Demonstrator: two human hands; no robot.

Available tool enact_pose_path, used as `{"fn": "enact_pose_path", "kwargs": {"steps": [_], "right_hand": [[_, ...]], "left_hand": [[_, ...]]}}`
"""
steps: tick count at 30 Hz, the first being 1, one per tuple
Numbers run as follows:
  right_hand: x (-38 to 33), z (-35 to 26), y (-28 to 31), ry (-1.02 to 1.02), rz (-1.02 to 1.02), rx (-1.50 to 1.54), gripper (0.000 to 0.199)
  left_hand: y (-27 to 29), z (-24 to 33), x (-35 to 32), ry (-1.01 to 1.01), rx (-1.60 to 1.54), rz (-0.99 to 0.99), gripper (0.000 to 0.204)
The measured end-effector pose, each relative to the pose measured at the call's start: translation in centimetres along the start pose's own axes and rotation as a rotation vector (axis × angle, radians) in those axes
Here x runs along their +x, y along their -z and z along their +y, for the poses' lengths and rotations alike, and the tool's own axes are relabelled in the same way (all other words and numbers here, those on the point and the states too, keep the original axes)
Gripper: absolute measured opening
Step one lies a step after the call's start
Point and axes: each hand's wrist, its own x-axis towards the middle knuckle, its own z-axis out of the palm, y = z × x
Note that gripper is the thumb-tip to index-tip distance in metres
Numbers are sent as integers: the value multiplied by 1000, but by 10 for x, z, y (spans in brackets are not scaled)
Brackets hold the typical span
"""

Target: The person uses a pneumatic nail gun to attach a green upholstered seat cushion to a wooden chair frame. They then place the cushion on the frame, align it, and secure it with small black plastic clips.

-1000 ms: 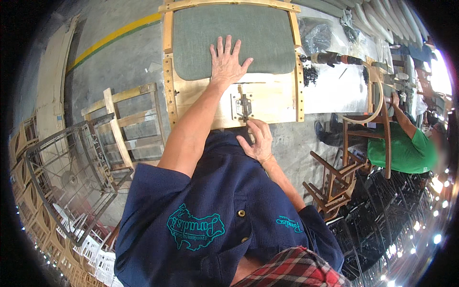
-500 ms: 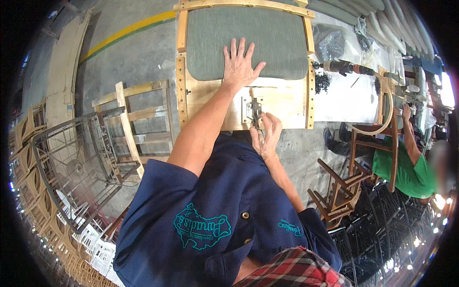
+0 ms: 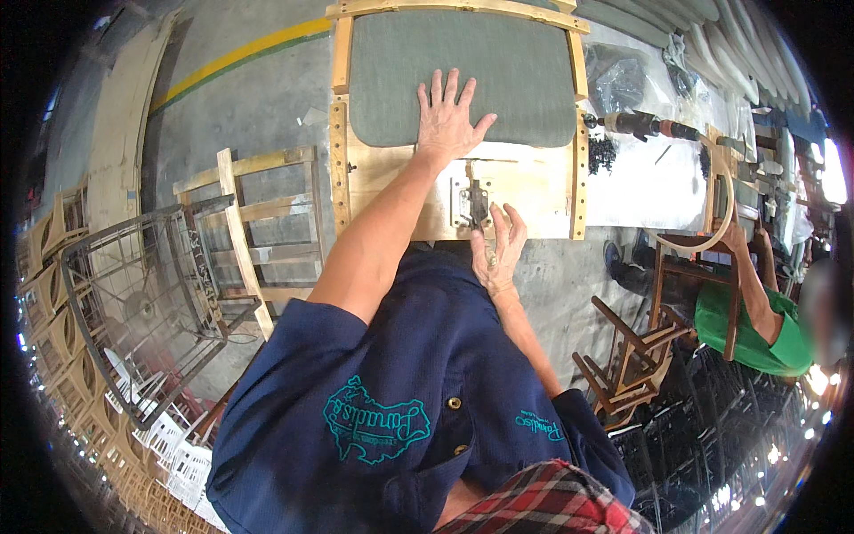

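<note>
My left hand (image 3: 447,125) lies flat with fingers spread on a grey-green fabric-covered panel (image 3: 516,80), rounded at its near corners. Wooden rails border the panel, which rests on a pale wooden board (image 3: 391,191). At the board's near edge is a metal toggle clamp (image 3: 477,203) on a mounting plate. Just right of the clamp is my right hand (image 3: 500,254), its fingers apart and its thumb close to the clamp's near end. Whether the thumb touches the clamp I cannot tell.
A power drill (image 3: 642,126) lies right of the board, beside dark loose screws (image 3: 601,153) on a white surface. A wooden pallet (image 3: 258,222) and a dark metal frame (image 3: 133,294) stand left. At right, a person in a green shirt (image 3: 743,311) handles a wooden chair frame (image 3: 658,347).
My right hand has shifted slightly right and down from the clamp, its fingers opening wider. My left hand stays on the panel. The person in green has moved an arm toward the chair frame.
</note>
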Motion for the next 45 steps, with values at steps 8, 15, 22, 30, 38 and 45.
{"fn": "enact_pose_path", "kwargs": {"steps": [8, 15, 22, 30, 38, 45], "right_hand": [[-64, 26, 37, -452, 32, 470, 87], [-35, 2, 16, -1328, 590, 1330, 92], [-104, 26, -8, -1826, 581, 1454, 94], [-62, 10, 4, -1558, 375, 1435, 92], [-50, -17, 8, -990, 532, 868, 50], [16, -56, -4, -55, 263, 207, 55]], "left_hand": [[4, 2, 1, 6, -2, -41, 80], [-1, -2, 0, -6, -27, -12, 81], [9, 1, -2, -43, -60, -89, 96], [32, -8, -9, -351, -40, -276, 116], [28, -10, -13, -390, -80, -281, 113], [38, -9, -11, -382, -148, -252, 109]]}}
